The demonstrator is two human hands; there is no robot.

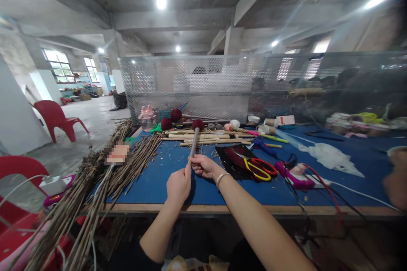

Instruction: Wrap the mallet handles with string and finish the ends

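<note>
A mallet (194,142) with a grey shaft and a dark red ball head points away from me over the blue table (152,178). Its lower end is in both of my hands. My left hand (178,184) is closed around the end of the shaft. Just above it, my right hand (204,166), with a bangle at the wrist, pinches the shaft. More dark red balls (176,114) lie beyond, one with a shaft running right. To the right, scissors (256,169) with yellow and red handles rest on dark cloth (230,159).
Bundles of thin brown sticks (133,169) cover the table's left side. Pale wooden rods (210,136) lie across the middle. At right are a purple power strip (294,175) with cords and a clear plastic bag (332,156). A perforated metal screen (190,84) stands behind.
</note>
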